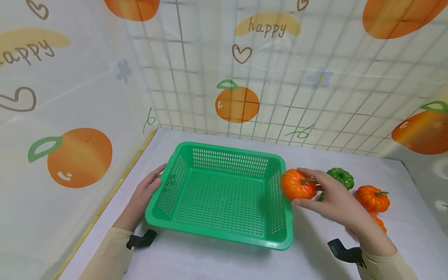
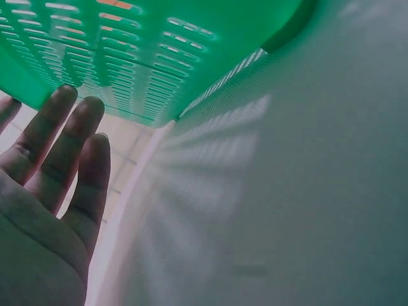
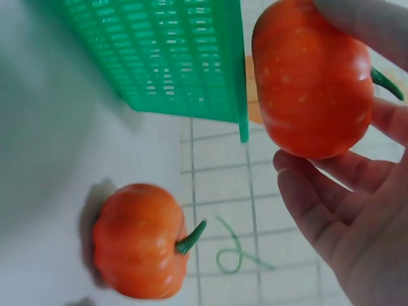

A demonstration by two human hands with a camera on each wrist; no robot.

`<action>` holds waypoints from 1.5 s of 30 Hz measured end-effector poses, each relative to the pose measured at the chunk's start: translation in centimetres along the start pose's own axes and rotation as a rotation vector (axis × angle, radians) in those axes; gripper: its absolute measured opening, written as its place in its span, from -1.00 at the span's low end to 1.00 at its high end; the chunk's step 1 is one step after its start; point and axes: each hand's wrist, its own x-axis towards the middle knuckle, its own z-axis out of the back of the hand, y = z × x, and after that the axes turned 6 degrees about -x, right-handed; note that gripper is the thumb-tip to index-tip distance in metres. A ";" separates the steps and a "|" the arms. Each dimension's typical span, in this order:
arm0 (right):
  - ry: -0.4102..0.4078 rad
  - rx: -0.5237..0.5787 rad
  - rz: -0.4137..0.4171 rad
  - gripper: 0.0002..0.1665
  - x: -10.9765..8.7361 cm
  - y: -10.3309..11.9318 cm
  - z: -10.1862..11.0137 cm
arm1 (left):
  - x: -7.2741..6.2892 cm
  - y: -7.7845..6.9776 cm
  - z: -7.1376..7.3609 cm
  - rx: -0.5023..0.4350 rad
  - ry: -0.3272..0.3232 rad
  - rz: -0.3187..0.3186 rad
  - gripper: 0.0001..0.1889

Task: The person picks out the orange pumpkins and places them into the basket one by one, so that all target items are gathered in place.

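Note:
A green plastic basket (image 1: 220, 198) with slotted sides stands on the white table, its inside bare. My left hand (image 1: 143, 196) is at the basket's left side, with its fingers fairly straight under the rim; in the left wrist view the fingertips (image 2: 89, 111) come up to the slotted wall. Between thumb and fingers, my right hand (image 1: 327, 196) holds a small orange pumpkin (image 1: 295, 184) with a green stem. That pumpkin is up at the basket's right rim, overlapping it in the head view and outside the wall in the right wrist view.
Right of the basket lie an orange pumpkin (image 1: 371, 199) and a green pumpkin (image 1: 340, 178). Another orange one (image 1: 379, 222) is partly hidden by my right forearm, and a green piece shows behind the hand. Printed curtains (image 1: 196, 77) hang at the back and left.

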 end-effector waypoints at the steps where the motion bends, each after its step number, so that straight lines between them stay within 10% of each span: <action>1: 0.006 -0.018 0.024 -0.07 0.4 0.2 0.1 | 0.0 0.0 0.0 -0.004 0.002 0.000 -0.51; 21: 0.143 -0.161 0.399 -0.08 6.8 6.8 -1.8 | 0.0 0.2 -0.1 -0.024 0.017 0.007 -0.51; 45: 0.318 -0.194 0.513 -0.10 12.0 13.0 -7.7 | -0.2 0.0 0.0 -0.020 0.017 -0.017 -0.52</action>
